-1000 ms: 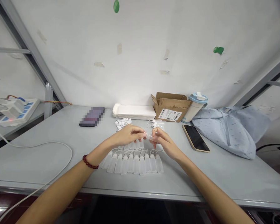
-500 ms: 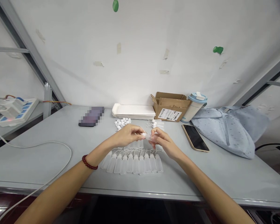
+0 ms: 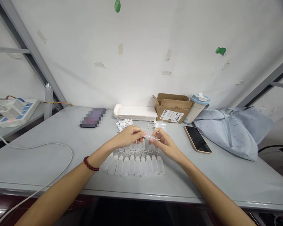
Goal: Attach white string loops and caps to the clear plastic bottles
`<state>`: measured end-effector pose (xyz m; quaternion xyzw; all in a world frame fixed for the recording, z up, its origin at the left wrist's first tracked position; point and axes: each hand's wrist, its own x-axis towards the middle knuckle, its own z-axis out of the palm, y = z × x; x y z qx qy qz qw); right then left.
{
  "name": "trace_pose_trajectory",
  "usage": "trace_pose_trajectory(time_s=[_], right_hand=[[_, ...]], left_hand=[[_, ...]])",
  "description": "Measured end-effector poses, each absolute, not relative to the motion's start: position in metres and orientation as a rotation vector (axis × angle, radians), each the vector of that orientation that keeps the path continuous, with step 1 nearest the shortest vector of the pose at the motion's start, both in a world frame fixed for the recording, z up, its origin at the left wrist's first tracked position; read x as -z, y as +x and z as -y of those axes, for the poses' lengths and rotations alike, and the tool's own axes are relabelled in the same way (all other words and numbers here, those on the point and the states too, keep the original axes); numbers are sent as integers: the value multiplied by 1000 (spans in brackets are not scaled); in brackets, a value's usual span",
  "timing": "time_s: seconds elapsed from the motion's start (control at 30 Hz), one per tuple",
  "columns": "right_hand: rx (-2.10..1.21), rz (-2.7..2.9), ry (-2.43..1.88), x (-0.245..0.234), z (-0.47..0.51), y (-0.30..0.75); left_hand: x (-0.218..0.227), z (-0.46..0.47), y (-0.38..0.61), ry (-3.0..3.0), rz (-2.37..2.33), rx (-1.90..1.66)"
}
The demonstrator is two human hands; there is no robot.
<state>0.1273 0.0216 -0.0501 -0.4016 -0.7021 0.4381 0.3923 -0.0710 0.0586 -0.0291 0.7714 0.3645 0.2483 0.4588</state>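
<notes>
A small translucent squeeze bottle [image 3: 152, 137] lies between my hands above the table, tilted nearly sideways. My left hand [image 3: 131, 136] pinches its neck end, and the fingertips cover the top. My right hand [image 3: 167, 143] has thumb and fingers closed around the bottle's body. Just below and nearer me, a row of similar bottles [image 3: 137, 165] lies side by side, thin tubes curling from their tops. More translucent bottles [image 3: 138, 146] lie partly hidden behind my left hand. Small white caps [image 3: 124, 124] are heaped behind that hand.
Farther back are a stack of white boxes [image 3: 138, 112], an open cardboard box [image 3: 174, 108] and a lidded cup [image 3: 195, 109]. Several bottles with tubes [image 3: 159, 125] lie before the box. A phone [image 3: 198, 139] and blue cloth bag [image 3: 228, 131] sit right; a white cable [image 3: 49, 144] crosses the left side.
The fingers of my left hand have shifted over the bottle's top, covering the white piece seen there before. My right hand's fingers have changed their hold, so more of the bottle's body shows.
</notes>
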Motion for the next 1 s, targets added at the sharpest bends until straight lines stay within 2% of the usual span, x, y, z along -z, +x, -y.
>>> trace_pose_trajectory(time_s=[0.13, 0.23, 0.77, 1.0], right_hand=[[-803, 1877, -1082, 54, -24, 130], [-708, 1897, -1099, 56, -27, 132], [-743, 1866, -1146, 51, -26, 131], [-591, 1849, -1110, 55, -26, 130]], left_hand=[[30, -61, -70, 1844, -922, -655], [30, -61, -69, 1838, -922, -661], [29, -56, -71, 1963, -937, -731], [32, -61, -69, 1882, -921, -656]])
